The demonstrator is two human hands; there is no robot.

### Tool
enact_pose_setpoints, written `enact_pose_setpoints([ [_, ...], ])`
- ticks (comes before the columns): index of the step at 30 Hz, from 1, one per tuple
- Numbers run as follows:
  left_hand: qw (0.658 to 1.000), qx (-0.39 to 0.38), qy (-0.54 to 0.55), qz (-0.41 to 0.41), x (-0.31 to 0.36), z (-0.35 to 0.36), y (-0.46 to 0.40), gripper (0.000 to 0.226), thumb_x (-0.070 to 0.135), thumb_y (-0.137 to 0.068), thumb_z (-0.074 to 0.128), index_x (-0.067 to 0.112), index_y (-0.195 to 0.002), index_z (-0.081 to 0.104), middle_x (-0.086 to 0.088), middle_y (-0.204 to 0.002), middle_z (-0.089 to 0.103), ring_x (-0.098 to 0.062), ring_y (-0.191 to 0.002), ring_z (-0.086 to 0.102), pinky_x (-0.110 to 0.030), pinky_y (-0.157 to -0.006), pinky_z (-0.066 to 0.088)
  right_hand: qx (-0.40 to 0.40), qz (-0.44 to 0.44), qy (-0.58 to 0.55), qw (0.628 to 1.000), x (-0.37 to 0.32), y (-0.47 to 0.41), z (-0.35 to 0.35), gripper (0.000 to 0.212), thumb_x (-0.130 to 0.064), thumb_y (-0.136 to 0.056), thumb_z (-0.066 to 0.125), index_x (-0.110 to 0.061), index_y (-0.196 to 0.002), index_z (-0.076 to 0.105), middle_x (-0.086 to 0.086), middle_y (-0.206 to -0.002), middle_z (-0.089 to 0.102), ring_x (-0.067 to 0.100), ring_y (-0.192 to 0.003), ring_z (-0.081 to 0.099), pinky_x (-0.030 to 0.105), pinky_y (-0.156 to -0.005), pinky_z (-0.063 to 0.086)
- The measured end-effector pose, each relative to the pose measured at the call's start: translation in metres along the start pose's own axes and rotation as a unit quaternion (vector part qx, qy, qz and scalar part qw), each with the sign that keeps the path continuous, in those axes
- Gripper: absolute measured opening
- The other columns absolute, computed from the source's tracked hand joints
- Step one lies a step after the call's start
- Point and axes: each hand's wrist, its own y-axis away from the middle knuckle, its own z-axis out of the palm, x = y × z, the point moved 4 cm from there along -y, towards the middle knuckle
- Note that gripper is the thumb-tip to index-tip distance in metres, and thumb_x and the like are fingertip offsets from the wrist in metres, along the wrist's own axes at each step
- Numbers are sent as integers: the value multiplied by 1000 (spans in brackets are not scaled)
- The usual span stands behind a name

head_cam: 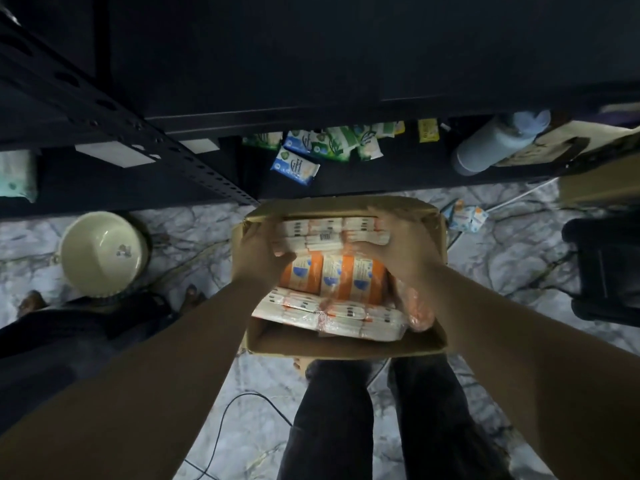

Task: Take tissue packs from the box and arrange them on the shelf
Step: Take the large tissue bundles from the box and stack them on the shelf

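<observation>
At far left we see a round cream bowl (pixel 104 251) on the marbled floor (pixel 194 233). Our left hand (pixel 259 252) and right hand (pixel 398 251) each hold a grip on an end of a plastic-wrapped bundle of tissue packs (pixel 332 232) in the cardboard box (pixel 346 344). Glossy blue and green packets (pixel 294 166) lie on the dark metal shelf (pixel 381 174) beyond.

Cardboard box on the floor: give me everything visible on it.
The cardboard box is plain brown, open-topped with flaps up, standing on the marbled floor below the dark shelf. It holds plastic-wrapped tissue packs, white and orange: edge-on rows far and near, printed faces between. The left hand and right hand reach in and grip the far row's ends.
</observation>
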Motion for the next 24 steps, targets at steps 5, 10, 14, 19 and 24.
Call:
enact_pose_setpoints([
  [5,992,53,29,106,18,-11,0,49,30,-73,90,20,-118,72,-2,-111,71,-23,-102,64,-39,-91,51,-60,-94,14,994,-29,-25,25,107,-56,-68,89,-23,-158,40,6,-151,54,30,-141,47,45,-120,34],
  [10,977,51,117,172,36,-22,21,50,23,-75,91,18,-121,72,4,-114,72,-12,-96,68,-35,-87,57,-71,-108,48,991,-45,-28,40,94,-53,-74,86,-28,-155,44,4,-139,62,32,-132,52,53,-113,39],
  [14,987,69,112,92,13,-24,31,75,50,-63,90,32,-128,56,7,-121,55,-19,-112,59,-39,-95,52,-20,-113,30,993,-41,-24,32,77,-49,-79,84,-24,-147,56,2,-122,67,28,-114,60,49,-100,49],
  [19,991,-40,130,-14,-15,-5,58,53,50,-62,95,46,-102,60,22,-111,62,1,-101,61,-21,-88,50,-6,-86,-9,996,-35,-13,16,87,-53,-77,86,-23,-151,51,3,-124,66,26,-114,61,43,-99,51],
  [24,968,-228,-53,94,-38,32,75,99,45,-62,96,39,-149,50,13,-159,42,-15,-149,32,-37,-125,22,5,-64,-82,995,-34,-5,14,97,-57,-70,88,-25,-152,49,-1,-127,65,21,-119,60,45,-103,52],
])
